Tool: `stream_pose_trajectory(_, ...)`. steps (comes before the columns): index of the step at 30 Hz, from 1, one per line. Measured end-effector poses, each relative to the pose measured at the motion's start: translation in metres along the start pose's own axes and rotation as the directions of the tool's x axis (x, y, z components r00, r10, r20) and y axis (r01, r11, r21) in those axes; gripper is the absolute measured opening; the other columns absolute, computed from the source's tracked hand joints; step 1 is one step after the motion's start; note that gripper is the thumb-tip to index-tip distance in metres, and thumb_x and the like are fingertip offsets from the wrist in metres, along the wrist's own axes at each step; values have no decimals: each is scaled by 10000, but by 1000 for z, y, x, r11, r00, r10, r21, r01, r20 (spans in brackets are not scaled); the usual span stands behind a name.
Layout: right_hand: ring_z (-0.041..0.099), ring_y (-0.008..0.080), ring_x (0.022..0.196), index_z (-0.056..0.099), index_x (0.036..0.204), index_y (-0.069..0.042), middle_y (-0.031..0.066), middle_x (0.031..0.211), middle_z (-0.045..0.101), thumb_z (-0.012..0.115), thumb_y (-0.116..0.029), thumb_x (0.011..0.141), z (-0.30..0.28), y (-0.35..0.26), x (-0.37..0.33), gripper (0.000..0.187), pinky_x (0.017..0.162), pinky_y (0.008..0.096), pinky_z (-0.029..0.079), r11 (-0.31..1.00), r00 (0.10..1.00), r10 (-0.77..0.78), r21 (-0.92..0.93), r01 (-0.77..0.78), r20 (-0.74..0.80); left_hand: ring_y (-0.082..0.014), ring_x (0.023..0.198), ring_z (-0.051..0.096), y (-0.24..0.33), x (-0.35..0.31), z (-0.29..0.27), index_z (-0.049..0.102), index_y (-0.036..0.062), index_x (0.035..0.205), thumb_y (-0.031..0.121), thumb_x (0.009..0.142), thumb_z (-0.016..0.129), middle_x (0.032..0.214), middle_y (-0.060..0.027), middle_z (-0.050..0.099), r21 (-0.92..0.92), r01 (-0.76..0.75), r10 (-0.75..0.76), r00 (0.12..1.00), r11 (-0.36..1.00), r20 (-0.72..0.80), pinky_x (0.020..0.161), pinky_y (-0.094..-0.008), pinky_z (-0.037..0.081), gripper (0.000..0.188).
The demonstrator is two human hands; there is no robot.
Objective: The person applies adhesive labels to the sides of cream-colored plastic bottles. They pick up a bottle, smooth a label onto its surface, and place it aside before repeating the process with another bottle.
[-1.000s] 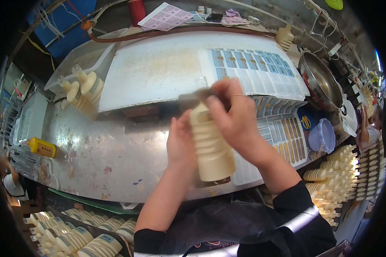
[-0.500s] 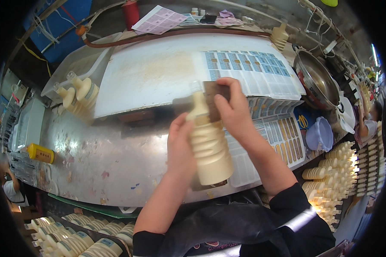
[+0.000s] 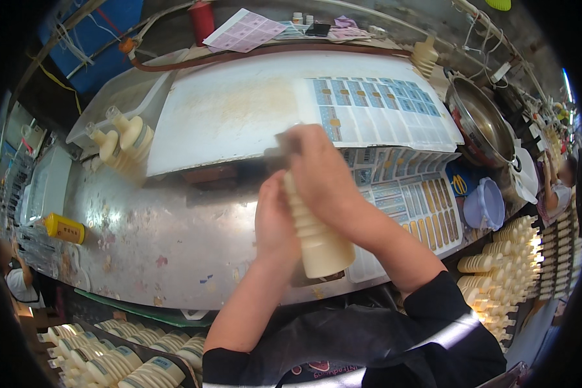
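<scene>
A cream ribbed bottle (image 3: 325, 257) leans in front of me over the table's near edge, its narrow neck pointing away. My left hand (image 3: 275, 220) is wrapped round its left side. Above the bottle's upper part, my right hand (image 3: 313, 171) is closed on a flat dark brown piece (image 3: 282, 143), blurred by motion. The hand hides the bottle's neck and shoulder. Beyond the hands, a sheet of blue and gold labels (image 3: 362, 96) lies on a white board (image 3: 220, 123). More label sheets (image 3: 427, 207) stand and lie to the right of the bottle.
Two cream bottles (image 3: 132, 139) stand by a clear plastic bin (image 3: 87, 123) at left. A yellow bottle (image 3: 64, 229) lies on the metal table (image 3: 155, 226). A metal pan (image 3: 478, 119) and lilac bucket (image 3: 483, 204) are at right. Rows of cream bottles (image 3: 491, 265) fill the lower corners.
My right hand has swung left and across the bottle with the brown piece, now covering the neck. My left hand still grips the bottle, which has barely shifted.
</scene>
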State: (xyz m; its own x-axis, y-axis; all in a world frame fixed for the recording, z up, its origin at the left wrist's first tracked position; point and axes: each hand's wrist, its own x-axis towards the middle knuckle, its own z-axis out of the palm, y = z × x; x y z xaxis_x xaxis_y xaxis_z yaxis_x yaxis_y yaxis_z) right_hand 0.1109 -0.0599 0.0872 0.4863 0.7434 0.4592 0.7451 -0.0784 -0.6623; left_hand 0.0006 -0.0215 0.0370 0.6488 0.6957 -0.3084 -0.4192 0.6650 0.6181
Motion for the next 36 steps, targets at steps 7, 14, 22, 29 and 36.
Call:
stream_pose_trajectory(7, 599, 409, 1122, 519, 1258, -9, 215, 1237, 579, 541, -85, 956, -18, 30, -3, 312, 990, 461, 475, 994, 994, 103, 36, -104, 24, -186, 1082, 615, 3, 1, -3, 482, 45, 1348, 409, 1083, 485, 1230, -106, 588, 398, -71, 51, 997, 915, 60, 943, -353, 523, 450)
stream_pose_trajectory(14, 612, 328, 1115, 510, 1294, -2, 175, 1208, 610, 568, -66, 970, -21, 88, -18, 336, 1003, 390, 474, 994, 991, 2, 110, 14, -137, -205, 1114, 598, -3, 15, -10, 458, 10, 1391, 369, 1081, 474, 1244, -154, 598, 578, -90, 50, 995, 811, 86, 966, -351, 499, 474)
stream_pose_trajectory(22, 580, 433, 1154, 500, 1275, 6, 244, 1223, 571, 534, -98, 964, -13, 27, -5, 330, 981, 480, 475, 975, 1000, 11, 223, -8, -11, -261, 1222, 535, -1, -6, -3, 361, 14, 1538, 322, 1073, 481, 1388, -197, 511, 886, -355, 382, 895, 300, 229, 1061, -403, 448, 570)
stream_pose_trajectory(29, 593, 315, 1159, 497, 1310, 1, 178, 1250, 579, 553, -70, 973, -20, 88, -22, 349, 1025, 401, 462, 974, 993, 96, 212, -79, -72, -412, 1388, 434, -5, -35, 4, 188, 29, 1627, 384, 890, 691, 1517, -283, 387, 946, -323, 221, 924, 21, 311, 1153, -467, 370, 961)
stream_pose_trajectory(36, 586, 313, 1141, 493, 1307, 0, 169, 1251, 567, 563, -58, 978, -19, 102, -22, 341, 1011, 386, 458, 982, 992, 6, 188, 19, -128, -368, 1370, 463, -9, -31, -3, 114, -21, 1628, 345, 858, 738, 1502, -259, 416, 931, -322, 265, 925, 170, 271, 1153, -433, 368, 1057)
